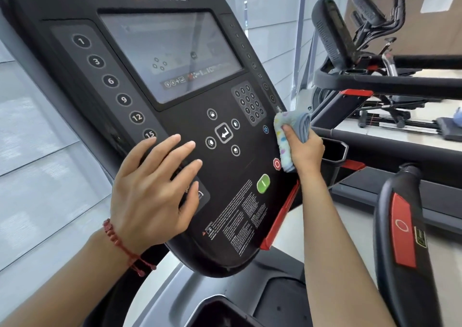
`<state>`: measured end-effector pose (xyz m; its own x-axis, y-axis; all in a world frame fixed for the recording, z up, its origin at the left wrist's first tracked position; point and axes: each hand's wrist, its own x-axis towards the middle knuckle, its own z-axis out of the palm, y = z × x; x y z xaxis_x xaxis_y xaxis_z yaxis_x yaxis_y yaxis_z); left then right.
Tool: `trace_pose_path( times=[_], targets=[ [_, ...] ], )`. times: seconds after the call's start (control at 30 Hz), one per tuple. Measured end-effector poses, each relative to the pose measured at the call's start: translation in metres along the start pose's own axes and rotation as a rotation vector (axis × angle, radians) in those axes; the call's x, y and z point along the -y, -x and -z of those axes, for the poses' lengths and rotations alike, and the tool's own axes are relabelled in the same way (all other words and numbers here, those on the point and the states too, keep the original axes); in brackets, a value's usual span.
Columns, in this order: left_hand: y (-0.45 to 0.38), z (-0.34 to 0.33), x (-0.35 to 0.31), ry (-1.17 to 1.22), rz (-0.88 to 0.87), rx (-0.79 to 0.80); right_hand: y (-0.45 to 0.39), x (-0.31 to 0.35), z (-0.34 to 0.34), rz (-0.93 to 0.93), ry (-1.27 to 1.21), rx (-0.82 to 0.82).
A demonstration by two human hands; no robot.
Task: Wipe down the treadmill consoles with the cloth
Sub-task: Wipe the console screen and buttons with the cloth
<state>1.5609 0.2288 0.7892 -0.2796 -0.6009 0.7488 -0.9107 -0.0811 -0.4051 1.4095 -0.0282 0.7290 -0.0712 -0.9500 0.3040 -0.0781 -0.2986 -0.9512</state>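
Black treadmill console (pixel 155 81) fills the view, tilted, with a grey screen (pixel 170 54) in the upper middle, a column of numbered round buttons (pixel 110 80) down its left side, a number keypad (pixel 248 103) lower right of the screen and arrow keys (pixel 223 133) below it. Left hand (pixel 152 191) lies flat on the lower left of the console face, fingers straight and spread, holding nothing; red cord bracelet (pixel 122 246) on its wrist. Right hand (pixel 303 151) grips a folded light blue cloth (pixel 287 136) with coloured dots, thumb over the front, pressed against the console's right edge, just above the red round button (pixel 277 163) and the green button (pixel 263 183). Red strip (pixel 281 216) runs along the console's lower right edge. Black handlebar (pixel 405 239) with a red panel stands at right. Second treadmill (pixel 375 81) and an exercise bike (pixel 385 27) sit behind at right.
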Motion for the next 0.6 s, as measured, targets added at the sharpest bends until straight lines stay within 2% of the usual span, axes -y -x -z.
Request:
trace_pose_path(
  times=[0.17, 0.33, 0.47, 0.6],
  targets=[
    [0.000, 0.000, -0.001, 0.008, 0.010, -0.022, 0.078, 0.017, 0.009, -0.024, -0.043, 0.139],
    [0.001, 0.000, 0.000, -0.004, -0.006, -0.027, 0.148, 0.028, 0.012, 0.078, -0.013, 0.216],
    [0.002, 0.000, 0.002, -0.012, -0.029, -0.007, 0.147, 0.027, 0.012, 0.097, -0.039, 0.222],
    [0.002, 0.002, 0.003, -0.036, -0.051, 0.017, 0.108, 0.019, 0.009, 0.051, -0.072, 0.093]
  ],
)
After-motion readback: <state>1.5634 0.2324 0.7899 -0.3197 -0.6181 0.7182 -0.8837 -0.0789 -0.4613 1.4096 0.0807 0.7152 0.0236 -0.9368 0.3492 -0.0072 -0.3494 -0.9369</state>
